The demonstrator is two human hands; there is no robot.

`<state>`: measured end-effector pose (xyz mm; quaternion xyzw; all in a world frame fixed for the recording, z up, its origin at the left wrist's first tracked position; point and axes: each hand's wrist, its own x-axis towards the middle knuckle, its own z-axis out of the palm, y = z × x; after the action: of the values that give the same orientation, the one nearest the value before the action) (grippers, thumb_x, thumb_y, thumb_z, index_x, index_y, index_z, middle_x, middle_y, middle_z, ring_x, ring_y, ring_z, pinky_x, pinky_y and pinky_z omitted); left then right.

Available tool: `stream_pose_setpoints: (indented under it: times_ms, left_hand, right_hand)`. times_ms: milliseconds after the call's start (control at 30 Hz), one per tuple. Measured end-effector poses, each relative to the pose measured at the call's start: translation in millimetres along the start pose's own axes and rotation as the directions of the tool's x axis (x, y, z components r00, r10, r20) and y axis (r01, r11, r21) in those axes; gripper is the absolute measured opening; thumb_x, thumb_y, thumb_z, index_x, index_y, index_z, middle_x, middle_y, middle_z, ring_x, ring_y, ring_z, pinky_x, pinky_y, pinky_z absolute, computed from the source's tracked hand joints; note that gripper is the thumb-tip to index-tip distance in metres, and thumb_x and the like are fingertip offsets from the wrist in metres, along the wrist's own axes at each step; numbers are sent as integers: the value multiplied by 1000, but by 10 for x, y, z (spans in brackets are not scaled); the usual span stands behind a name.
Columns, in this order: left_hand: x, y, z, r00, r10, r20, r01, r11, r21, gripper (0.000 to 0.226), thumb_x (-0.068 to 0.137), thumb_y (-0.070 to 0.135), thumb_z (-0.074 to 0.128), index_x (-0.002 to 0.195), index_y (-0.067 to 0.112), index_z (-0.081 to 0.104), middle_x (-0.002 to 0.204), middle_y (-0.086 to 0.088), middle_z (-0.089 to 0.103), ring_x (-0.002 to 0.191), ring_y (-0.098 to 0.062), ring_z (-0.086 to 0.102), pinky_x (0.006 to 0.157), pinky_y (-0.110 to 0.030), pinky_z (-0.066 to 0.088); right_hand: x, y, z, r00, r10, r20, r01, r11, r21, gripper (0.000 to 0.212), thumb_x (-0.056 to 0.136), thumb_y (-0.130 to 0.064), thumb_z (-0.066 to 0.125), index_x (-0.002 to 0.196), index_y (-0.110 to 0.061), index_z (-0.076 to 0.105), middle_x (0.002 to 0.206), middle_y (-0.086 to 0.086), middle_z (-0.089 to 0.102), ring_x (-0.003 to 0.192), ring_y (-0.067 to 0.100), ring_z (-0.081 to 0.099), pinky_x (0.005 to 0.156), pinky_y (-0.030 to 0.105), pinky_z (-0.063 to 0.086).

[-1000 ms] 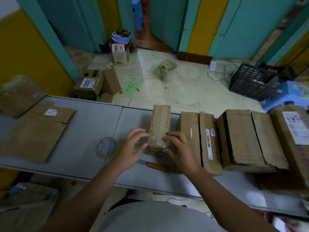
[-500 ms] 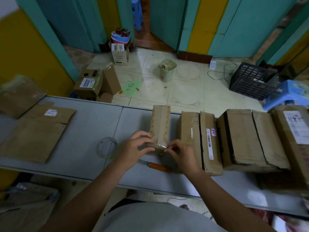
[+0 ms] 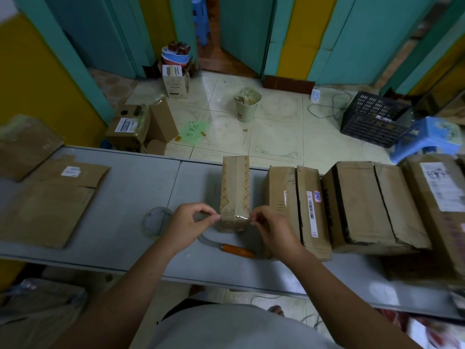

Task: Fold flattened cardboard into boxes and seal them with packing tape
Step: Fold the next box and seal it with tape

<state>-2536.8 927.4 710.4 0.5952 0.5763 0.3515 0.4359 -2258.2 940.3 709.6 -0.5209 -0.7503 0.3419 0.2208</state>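
Evidently midway: closed boxes (image 3: 372, 205) stand right, flat cardboard (image 3: 50, 197) lies unfolded, while left hand (image 3: 191, 222) and right hand (image 3: 274, 229), each grip pinching tape (image 3: 235, 217), seal the small box (image 3: 235, 190) on the worktop (image 3: 130, 197).

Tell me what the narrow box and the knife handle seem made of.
Narrow box: matte brown cardboard, with a folded seam; a glossy strip, likely clear tape, glints at its near edge. Knife handle: smooth orange, wood or plastic, unclear.
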Motion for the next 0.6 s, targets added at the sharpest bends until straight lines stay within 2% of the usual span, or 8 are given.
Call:
stream_pose_setpoints:
  times_ms: [133,233,400,533,600]
  left_hand:
    - [25,36,-26,995,-55,81,61,996,-70,14,96,18,78,95,32,80,96,-1,80,93,-20,78,92,-42,63]
    - [46,42,-38,990,-61,126,70,996,-63,17,95,12,79,96,29,80,98,1,81,96,-17,77,95,-33,61]
    - [38,75,-66,988,-73,135,85,993,-84,10,94,6,79,102,13,80,100,-2,80,98,-16,76,96,-26,59]
    - [24,76,-72,983,-99,157,114,989,-94,12,95,6,77,102,16,79,103,1,80,102,-14,75,94,-22,57]
    - [26,63,-70,981,-105,163,120,989,-85,13,96,7,77,101,19,79,103,2,80,103,-13,74,94,-21,57]
  right_hand:
    - [40,23,24,1000,-5,-2,5,1000,-16,17,100,-9,62,104,-26,63,101,-17,62,98,-1,61,83,13,49]
    - [88,27,6,1000,-17,-23,16,999,-39,14,101,-11,63,106,-24,65,104,-13,63,98,-3,61,86,15,50]
    - [157,-20,-95,989,-136,-65,132,989,-60,11,96,-15,69,103,-18,77,123,-2,68,113,6,63,100,16,50]
    - [190,-22,-115,994,-103,-44,99,992,-84,15,97,-13,69,107,-22,76,111,-7,70,104,7,65,94,30,57]
    - [188,-43,-96,996,-73,-54,67,992,-110,18,97,-13,70,110,-25,75,108,-10,71,100,5,65,92,31,58]
